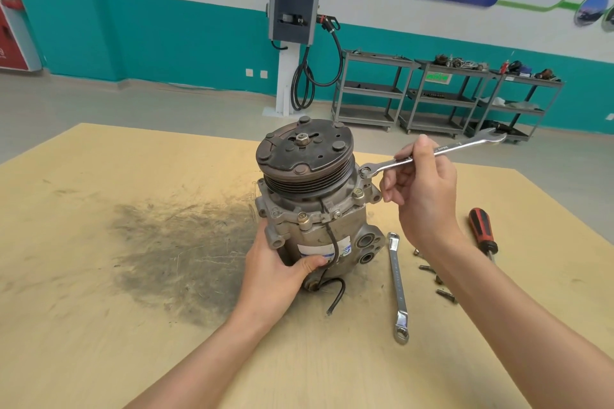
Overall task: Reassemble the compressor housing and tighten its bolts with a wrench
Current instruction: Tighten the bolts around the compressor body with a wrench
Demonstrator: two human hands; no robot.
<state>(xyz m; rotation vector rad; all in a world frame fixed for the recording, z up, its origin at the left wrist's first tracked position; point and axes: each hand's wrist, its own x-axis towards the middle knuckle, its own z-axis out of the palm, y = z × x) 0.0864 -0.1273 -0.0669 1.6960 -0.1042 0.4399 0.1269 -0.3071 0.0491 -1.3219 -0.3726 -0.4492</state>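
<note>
Spare ring spanner (398, 285) flat on plywood bench (99, 342), just right of compressor (315, 209); loose screws (438, 279) beyond it, red-black screwdriver (482, 231) further right. Left hand (279, 272) grasps compressor's lower body, steadying it upright at bench centre. Housing looks joined, flange bolts (303, 216) seated; tightening underway, probably more bolts left. Right hand (420, 183) pinches combination wrench (432, 152) mid-shank, ring end on rear-right bolt behind pulley (305, 156).

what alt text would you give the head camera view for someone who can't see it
A person's right hand holds a combination wrench with its ring end on a bolt of an upright compressor, while the left hand grips the housing. A second wrench, a screwdriver and loose bolts lie on the wooden table.
</note>
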